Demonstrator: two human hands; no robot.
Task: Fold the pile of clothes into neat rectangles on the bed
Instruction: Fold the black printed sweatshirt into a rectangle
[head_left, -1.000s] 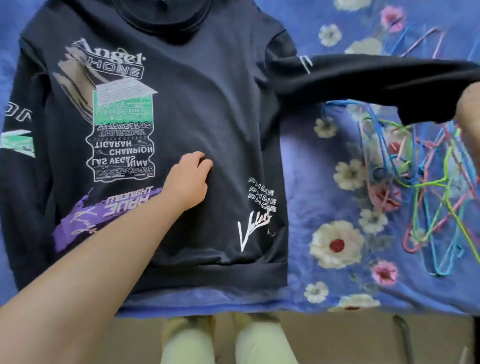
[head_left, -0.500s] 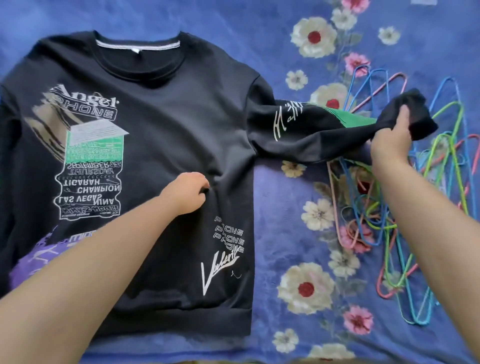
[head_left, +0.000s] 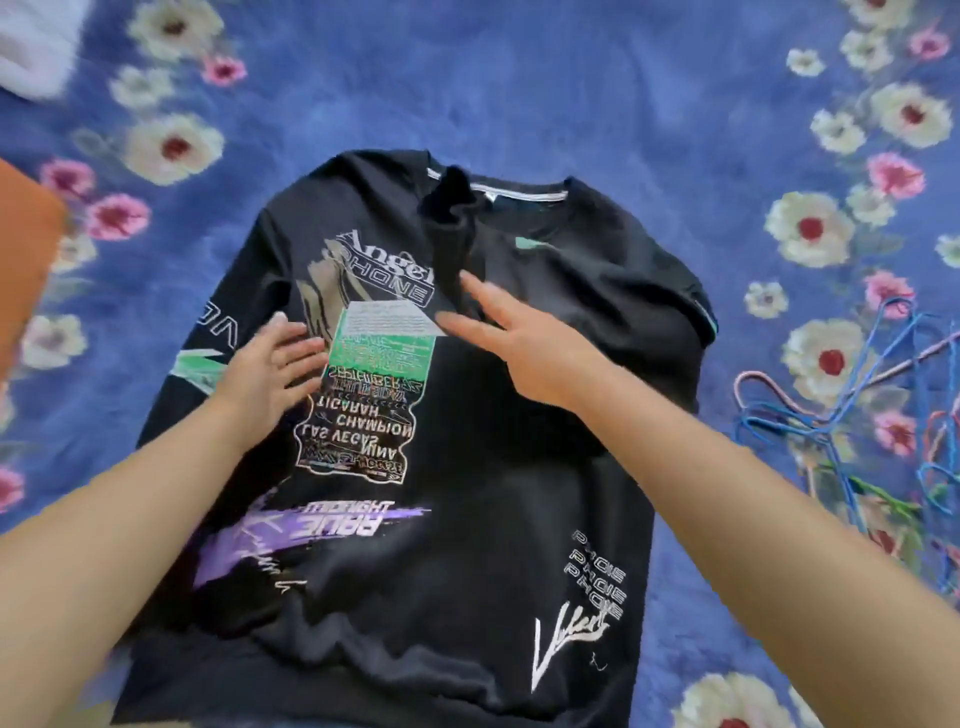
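A black sweatshirt (head_left: 457, 519) with white, green and purple prints lies front up on the blue flowered bedspread (head_left: 519, 93). Its right sleeve (head_left: 524, 260) is folded in across the chest, and the cuff (head_left: 449, 202) lies bunched near the collar. My right hand (head_left: 519, 338) hovers or rests just over that sleeve with its fingers straight and spread. My left hand (head_left: 272, 364) lies flat on the left side of the chest print, fingers straight. The left sleeve (head_left: 208, 353) runs down the sweatshirt's left edge.
A tangle of coloured wire hangers (head_left: 883, 457) lies on the bedspread at the right. An orange object (head_left: 26, 260) shows at the left edge, and something white (head_left: 36, 41) sits in the top left corner.
My right hand carried the right sleeve in over the chest and let go of it. My left hand moved up and left and opened flat. The camera view shifted up the bed.
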